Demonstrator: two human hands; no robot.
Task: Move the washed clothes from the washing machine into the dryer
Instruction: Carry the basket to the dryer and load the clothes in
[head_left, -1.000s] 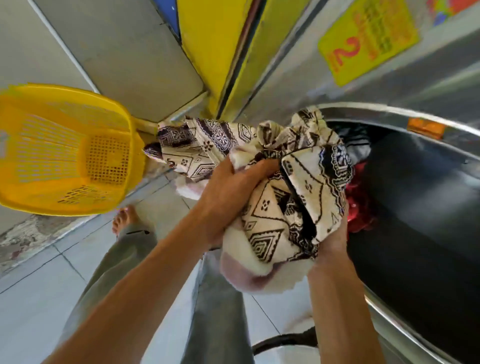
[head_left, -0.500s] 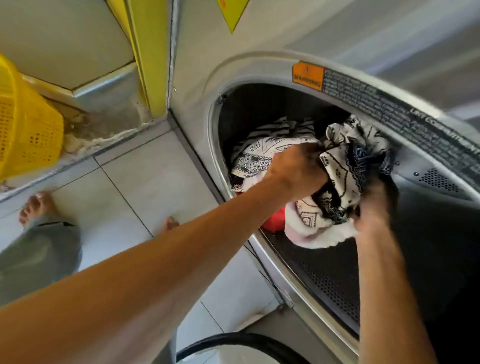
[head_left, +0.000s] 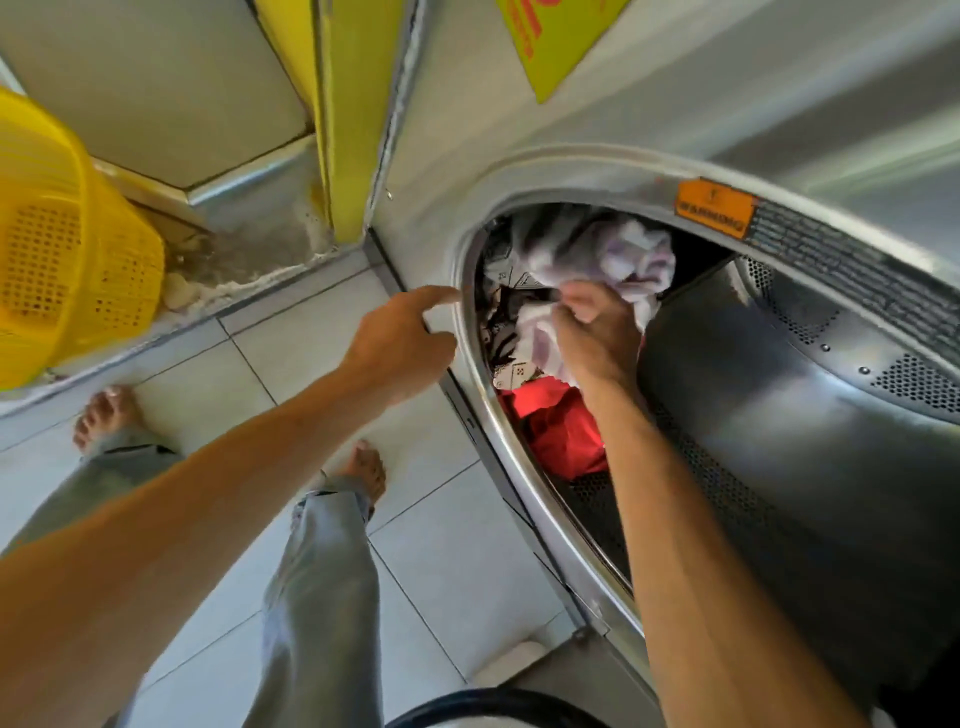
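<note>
White-and-lilac cloth (head_left: 608, 249) bunches under the right hand (head_left: 597, 332), whose fingers curl against its lower folds inside the dryer (head_left: 810, 395) opening; the cloth is blurred, and whether the fingers truly pinch it or only press on it cannot be told. This pale garment sits at the top of the load, high in the mouth of the drum. Under it, against the left side of the opening, lies a black-and-white patterned cloth (head_left: 506, 332), partly hidden by the hand and the pale garment. Below both lies a red garment (head_left: 563, 434), resting on the perforated drum floor just inside the rim.

The left hand (head_left: 400, 343) is outside the dryer, holding nothing, its fingers loosely spread and the forefinger stretched toward the metal door ring (head_left: 511, 441); the fingertip is at or just short of the ring's left edge. Both forearms are bare and reach forward from the bottom of the view.

An orange warning label (head_left: 714, 208) sits on the upper part of the ring, with small printed text beside it. Above, on the steel front panel, is a yellow sticker (head_left: 556, 36) with red marks. A yellow post (head_left: 353, 114) stands left of the machine. Farther left, a yellow perforated laundry basket (head_left: 67, 244) rests tilted at the edge of the view. Two bare feet and grey trouser legs (head_left: 317, 587) stand on the pale floor tiles (head_left: 457, 571).
</note>
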